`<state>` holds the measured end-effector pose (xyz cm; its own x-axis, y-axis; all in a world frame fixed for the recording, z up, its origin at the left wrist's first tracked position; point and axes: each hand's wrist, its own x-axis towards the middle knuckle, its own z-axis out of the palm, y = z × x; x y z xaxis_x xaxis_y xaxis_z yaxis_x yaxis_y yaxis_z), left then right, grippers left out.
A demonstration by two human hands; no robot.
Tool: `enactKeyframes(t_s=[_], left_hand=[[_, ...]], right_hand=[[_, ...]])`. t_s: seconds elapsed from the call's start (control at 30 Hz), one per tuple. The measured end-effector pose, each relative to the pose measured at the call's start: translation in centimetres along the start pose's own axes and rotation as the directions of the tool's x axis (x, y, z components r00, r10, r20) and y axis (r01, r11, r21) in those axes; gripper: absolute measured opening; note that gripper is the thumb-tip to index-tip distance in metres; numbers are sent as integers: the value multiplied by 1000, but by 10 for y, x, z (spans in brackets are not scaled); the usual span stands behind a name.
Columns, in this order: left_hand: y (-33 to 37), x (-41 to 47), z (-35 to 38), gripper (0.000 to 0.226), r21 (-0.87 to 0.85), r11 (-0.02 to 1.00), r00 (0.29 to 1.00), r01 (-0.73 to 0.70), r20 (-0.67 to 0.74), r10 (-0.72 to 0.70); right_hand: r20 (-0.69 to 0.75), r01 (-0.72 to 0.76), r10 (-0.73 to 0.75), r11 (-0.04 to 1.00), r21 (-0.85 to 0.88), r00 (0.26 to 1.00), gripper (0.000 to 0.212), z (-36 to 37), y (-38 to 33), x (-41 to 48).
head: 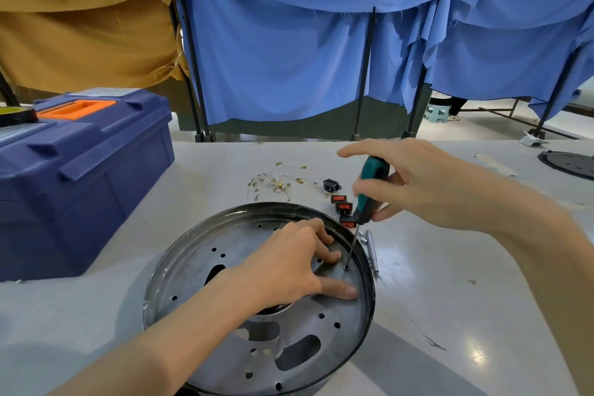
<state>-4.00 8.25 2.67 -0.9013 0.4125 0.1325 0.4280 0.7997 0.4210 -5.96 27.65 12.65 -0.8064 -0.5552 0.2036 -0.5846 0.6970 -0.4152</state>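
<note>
Loosely gripped in the right hand (pixel 427 183), the screwdriver (pixel 369 191) could slip off the screw (pixel 346 268) and jab the left hand (pixel 289 264) pressing open-fingered on the pan (pixel 324 309) alongside.

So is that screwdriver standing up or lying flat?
Standing, nearly upright: the right hand holds the screwdriver, its tip down at a hole in the metal plate under the left hand.

The screwdriver (pixel 369 193) handle is teal and black; the metal base (pixel 337 309) is dull dark grey, dotted with holes; the toolbox (pixel 80 190) is navy with an orange grip; the switches (pixel 344 207) are red in black; the worktop (pixel 450 299) is pale grey.
</note>
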Motion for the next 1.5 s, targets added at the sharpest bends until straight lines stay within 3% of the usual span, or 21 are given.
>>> enactKeyframes(t_s=[0.1,0.13,0.23,0.33,0.4,0.47,0.57,0.63,0.7,0.73,0.83,0.87,0.93,0.97,1.0,1.1,1.17,1.23,1.3,1.4,1.5], left_hand=[[-2,1,0,68,4,1000,1000,-6,-8,6],[-2,1,1,69,10,1000,1000,-8,-8,8],[-2,1,1,73,25,1000,1000,-12,-22,13],[-1,2,1,79,64,998,1000,-6,-28,8],[0,2,0,78,83,997,1000,-7,-22,8],[1,2,-1,78,82,997,1000,-10,-19,11],[2,2,-2,80,74,997,1000,-8,-9,9],[1,1,-2,81,65,998,1000,-4,-5,4],[1,0,-2,80,57,998,1000,-1,-4,1],[1,0,-2,80,59,998,1000,1,0,-1],[2,1,-2,78,55,998,1000,9,-1,-9],[2,2,-1,76,39,999,1000,12,-10,-11],[2,1,1,73,-45,999,999,29,-24,-30],[3,1,1,74,-115,992,999,46,-14,-48],[4,1,0,73,-189,980,998,62,9,-61],[5,3,-7,59,-362,925,993,120,64,-104],[5,4,-12,49,-503,851,988,153,53,-146],[7,4,-15,45,-614,776,986,142,23,-163],[11,5,-15,41,-674,731,988,104,-15,-155],[22,10,-12,29,-694,720,994,7,-73,-80],[35,12,-8,15,-750,655,990,-92,-141,-22]], right_hand=[[-91,65,-58,995,81,994,15,8,-10,1],[-157,71,-65,997,35,986,17,11,-13,4],[-286,-75,12,974,-213,958,44,15,-19,11],[-389,-265,67,834,-483,919,61,18,-19,11],[-278,-220,114,895,-388,954,59,14,-11,9],[-49,-155,150,975,-161,988,52,3,-5,5],[138,-74,70,997,26,988,54,-13,-1,0],[89,1,-6,999,55,996,41,-10,-3,-1],[-50,57,-55,998,41,997,13,-1,-9,2],[-113,50,-47,998,31,992,9,3,-10,3],[-167,-73,67,997,-30,984,32,9,-15,3],[-196,-130,99,980,-150,975,38,9,-17,2],[-280,-232,119,878,-418,953,52,10,-15,3],[-294,-245,115,855,-456,949,54,9,-15,2],[-254,-226,123,873,-433,959,54,7,-14,2],[33,-186,192,973,-139,981,37,-7,-9,-3],[149,-176,170,984,22,974,34,-15,-9,-5],[132,-131,124,990,49,984,30,-14,-13,-2],[87,-141,138,990,31,987,45,-7,-19,4],[-64,-141,135,984,-109,989,66,5,-31,12],[-219,-155,98,952,-263,971,69,14,-41,16]])
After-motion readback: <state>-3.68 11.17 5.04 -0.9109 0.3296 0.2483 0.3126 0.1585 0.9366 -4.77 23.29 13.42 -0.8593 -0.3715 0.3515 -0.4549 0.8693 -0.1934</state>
